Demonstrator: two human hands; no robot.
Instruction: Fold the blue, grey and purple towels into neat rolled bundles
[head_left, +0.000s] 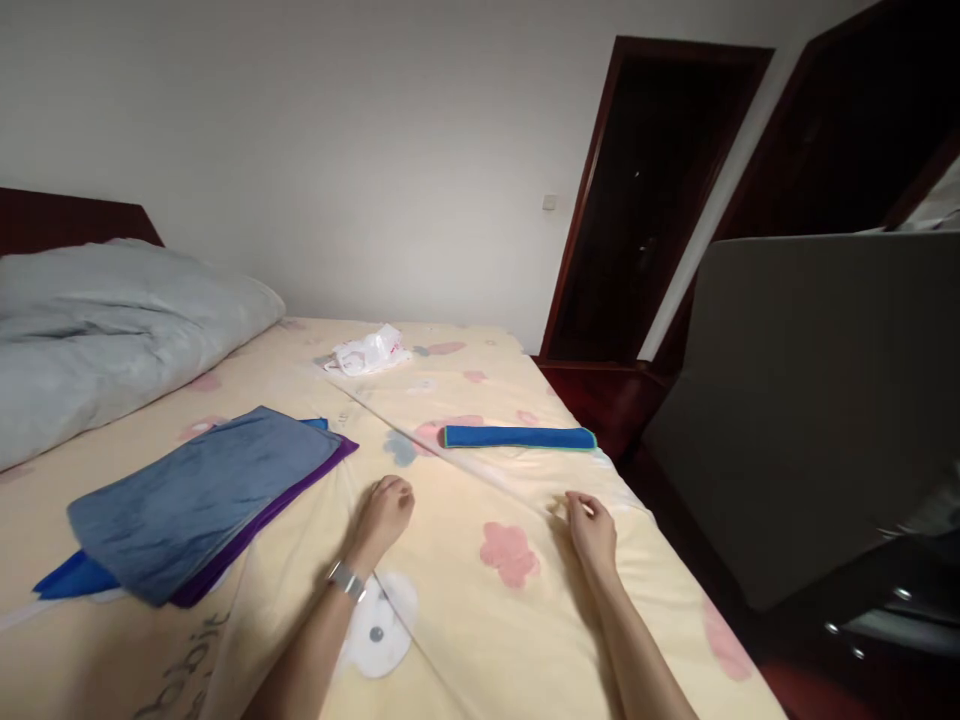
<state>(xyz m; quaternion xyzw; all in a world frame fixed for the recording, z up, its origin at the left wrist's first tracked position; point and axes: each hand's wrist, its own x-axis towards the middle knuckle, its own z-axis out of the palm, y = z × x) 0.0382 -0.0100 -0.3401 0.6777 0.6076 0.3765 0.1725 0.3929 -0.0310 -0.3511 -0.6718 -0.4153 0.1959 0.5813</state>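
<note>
My left hand, with a watch on its wrist, is just over the bed with its fingers curled in and nothing visible in them. My right hand is near the bed's right side, thumb and fingers bent together around a small gap, holding nothing. Beyond both hands lies a long folded blue cloth with green edging. Left of my left hand is a stack of flat cloths: a grey-blue cloth on top, a purple cloth showing along its edge, and a blue cloth poking out below.
The bed sheet is pale yellow with printed flowers. A crumpled white plastic bag lies toward the wall. A grey quilt is heaped at the left. To the right stand a dark grey panel and a dark door.
</note>
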